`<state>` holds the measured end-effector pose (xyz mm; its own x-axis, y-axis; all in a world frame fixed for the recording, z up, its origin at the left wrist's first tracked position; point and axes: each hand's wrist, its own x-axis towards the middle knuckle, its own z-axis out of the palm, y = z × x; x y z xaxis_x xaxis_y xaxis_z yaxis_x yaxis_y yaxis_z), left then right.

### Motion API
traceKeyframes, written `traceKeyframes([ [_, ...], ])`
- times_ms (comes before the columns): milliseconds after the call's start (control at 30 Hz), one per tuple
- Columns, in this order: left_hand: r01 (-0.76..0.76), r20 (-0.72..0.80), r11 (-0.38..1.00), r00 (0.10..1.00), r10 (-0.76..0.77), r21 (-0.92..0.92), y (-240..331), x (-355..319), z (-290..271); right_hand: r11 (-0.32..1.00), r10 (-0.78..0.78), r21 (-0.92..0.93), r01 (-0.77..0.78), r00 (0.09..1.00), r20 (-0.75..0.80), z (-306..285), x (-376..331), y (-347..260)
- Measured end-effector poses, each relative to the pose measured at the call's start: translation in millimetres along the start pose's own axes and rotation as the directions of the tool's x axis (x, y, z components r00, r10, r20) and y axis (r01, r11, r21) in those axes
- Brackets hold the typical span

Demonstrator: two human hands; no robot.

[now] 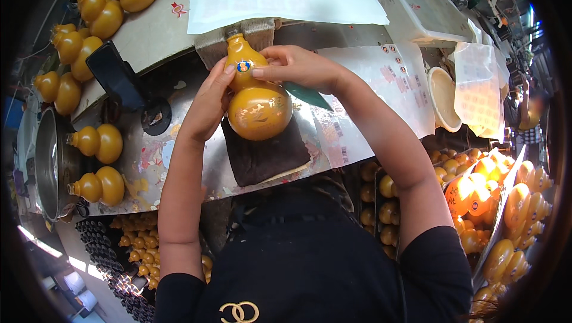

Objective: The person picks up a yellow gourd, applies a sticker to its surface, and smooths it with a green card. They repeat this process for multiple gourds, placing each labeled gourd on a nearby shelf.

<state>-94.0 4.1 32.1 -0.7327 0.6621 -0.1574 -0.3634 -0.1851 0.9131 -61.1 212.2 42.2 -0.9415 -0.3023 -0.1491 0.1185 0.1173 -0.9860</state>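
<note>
1. Metal workbench (pixel 196 162): big scratched steel top, runs left to right in front of the person. It bears everything, so the work stays within short reach.
2. White label sheets (pixel 381 84): backing sheets w/ small stickers lie on the right of the bench, just beside the right hand (pixel 298 68), prob. so a sticker can be picked quickly.
3. Crates of gourd bottles (pixel 500 204): many amber bottles stacked at right, below bench level; more lie loose at top left (pixel 101 13) and two on their side at left (pixel 98 144).
4. Dark cloth pad (pixel 262 153): lies on the bench under the held bottle, likely as soft rest so glaze is not scratched.
5. Gourd-shaped bottle (pixel 257 99): in centre, lying w/ neck pointing away, big bulb on the pad.
6. Left hand (pixel 208 105): wrapped on the bottle's left flank, steadies it.
7. Right hand: fingers closed on the upper bulb, thumb pressing near the round sticker (pixel 243 66). Both hands are together, clamped on the one bottle.
</note>
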Motion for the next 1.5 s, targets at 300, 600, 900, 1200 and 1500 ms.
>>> traceKeyframes([
  [300,-0.096,-0.007,0.993,0.995,0.097,0.066,-13.6,-1.0,-1.0,0.999,0.041,-0.026,-0.044,0.992,-0.116,11.5,-2.1,-1.5],
  [600,0.035,-0.019,0.96,0.999,-0.042,-0.279,3.6,3.5,12.7,0.978,0.197,-0.042,-0.204,0.972,-0.129,18.2,-4.6,-39.3],
  [900,-0.109,-0.212,0.991,0.969,0.124,0.079,-12.0,8.6,17.2,0.96,0.138,-0.215,-0.179,0.972,-0.192,17.9,7.5,-14.5],
  [1200,-0.104,-0.151,0.993,0.982,0.112,0.057,-14.3,6.3,8.1,0.972,0.13,-0.174,-0.156,0.98,-0.152,13.8,7.9,-11.9],
  [1500,-0.064,-0.052,0.997,0.997,0.062,-0.038,-4.0,-2.2,8.4,0.96,0.142,-0.227,-0.161,0.985,-0.101,12.3,-0.6,-14.4],
])
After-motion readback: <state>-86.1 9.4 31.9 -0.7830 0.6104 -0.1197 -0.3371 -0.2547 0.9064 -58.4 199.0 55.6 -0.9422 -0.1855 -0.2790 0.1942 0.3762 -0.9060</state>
